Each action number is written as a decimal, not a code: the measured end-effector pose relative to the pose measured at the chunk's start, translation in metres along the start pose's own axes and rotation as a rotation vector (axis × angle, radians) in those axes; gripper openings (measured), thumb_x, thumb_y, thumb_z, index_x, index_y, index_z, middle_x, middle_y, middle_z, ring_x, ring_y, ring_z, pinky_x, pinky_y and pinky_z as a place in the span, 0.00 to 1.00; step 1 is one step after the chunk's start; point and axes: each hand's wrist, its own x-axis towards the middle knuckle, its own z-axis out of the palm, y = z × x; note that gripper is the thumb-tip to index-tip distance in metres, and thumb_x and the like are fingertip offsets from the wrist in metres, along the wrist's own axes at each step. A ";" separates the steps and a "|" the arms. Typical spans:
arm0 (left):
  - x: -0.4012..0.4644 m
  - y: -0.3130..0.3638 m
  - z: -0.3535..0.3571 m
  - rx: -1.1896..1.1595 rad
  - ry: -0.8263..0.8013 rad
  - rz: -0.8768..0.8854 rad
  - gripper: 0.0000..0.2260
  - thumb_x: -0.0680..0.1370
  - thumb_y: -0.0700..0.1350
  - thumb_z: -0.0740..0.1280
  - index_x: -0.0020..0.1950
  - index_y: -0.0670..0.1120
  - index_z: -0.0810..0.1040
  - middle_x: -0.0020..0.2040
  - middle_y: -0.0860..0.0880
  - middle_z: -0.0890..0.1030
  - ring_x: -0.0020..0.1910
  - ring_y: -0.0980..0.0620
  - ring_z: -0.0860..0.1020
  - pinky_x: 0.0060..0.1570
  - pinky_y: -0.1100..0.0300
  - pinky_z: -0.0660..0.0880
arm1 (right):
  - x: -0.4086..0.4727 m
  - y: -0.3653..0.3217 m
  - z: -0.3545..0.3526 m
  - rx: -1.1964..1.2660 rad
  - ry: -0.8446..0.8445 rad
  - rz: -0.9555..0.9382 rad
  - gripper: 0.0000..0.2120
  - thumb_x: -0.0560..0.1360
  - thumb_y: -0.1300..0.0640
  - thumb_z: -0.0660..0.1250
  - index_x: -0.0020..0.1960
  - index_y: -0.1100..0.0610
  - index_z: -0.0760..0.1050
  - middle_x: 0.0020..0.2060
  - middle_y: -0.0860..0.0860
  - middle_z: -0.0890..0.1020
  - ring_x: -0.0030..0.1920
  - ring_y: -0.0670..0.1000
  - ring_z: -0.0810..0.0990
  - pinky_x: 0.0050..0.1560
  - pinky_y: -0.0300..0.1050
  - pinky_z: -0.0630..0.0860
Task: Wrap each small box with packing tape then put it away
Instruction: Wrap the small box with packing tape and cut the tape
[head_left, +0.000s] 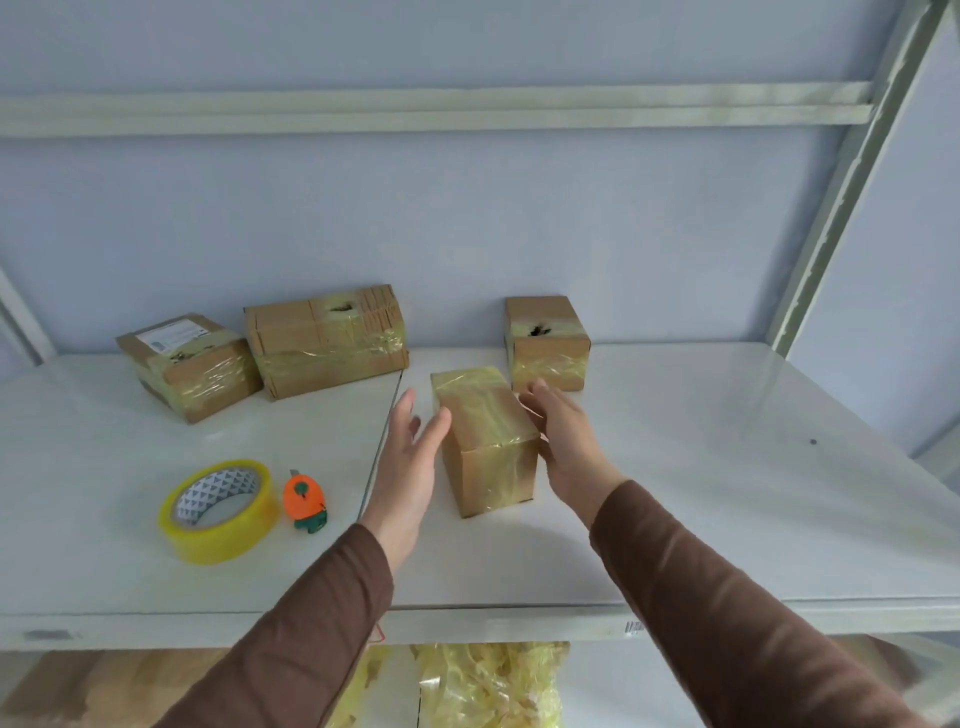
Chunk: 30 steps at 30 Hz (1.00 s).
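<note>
We find taped box (485, 441) standing on shelf (727, 467), just before rear box (548, 343). Left hand (408, 467) and right hand (566, 441) flank it, fingers straight. We advise even two-sided squeeze, then lift.

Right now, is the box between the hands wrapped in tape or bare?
Wrapped: glossy, wrinkled tape covers the box's top and front.
</note>
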 end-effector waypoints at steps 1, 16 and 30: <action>0.004 -0.002 0.003 -0.086 -0.045 -0.106 0.29 0.82 0.57 0.65 0.82 0.58 0.59 0.81 0.57 0.63 0.77 0.60 0.63 0.72 0.58 0.61 | -0.009 0.002 0.000 -0.015 -0.005 -0.025 0.12 0.83 0.47 0.64 0.60 0.52 0.80 0.56 0.49 0.84 0.57 0.47 0.82 0.54 0.45 0.78; 0.011 0.008 -0.008 0.101 -0.095 -0.066 0.37 0.73 0.68 0.67 0.80 0.57 0.64 0.78 0.59 0.65 0.77 0.58 0.63 0.73 0.55 0.62 | -0.035 -0.009 0.004 -0.654 0.091 -0.643 0.16 0.83 0.52 0.65 0.71 0.52 0.73 0.65 0.45 0.76 0.64 0.48 0.72 0.65 0.45 0.70; 0.026 0.002 -0.191 1.390 -0.201 -0.201 0.35 0.74 0.46 0.74 0.79 0.49 0.65 0.77 0.48 0.66 0.77 0.47 0.61 0.71 0.56 0.63 | -0.065 0.080 0.148 -0.802 -0.487 -0.303 0.37 0.80 0.57 0.68 0.82 0.54 0.52 0.71 0.57 0.73 0.69 0.56 0.74 0.69 0.53 0.72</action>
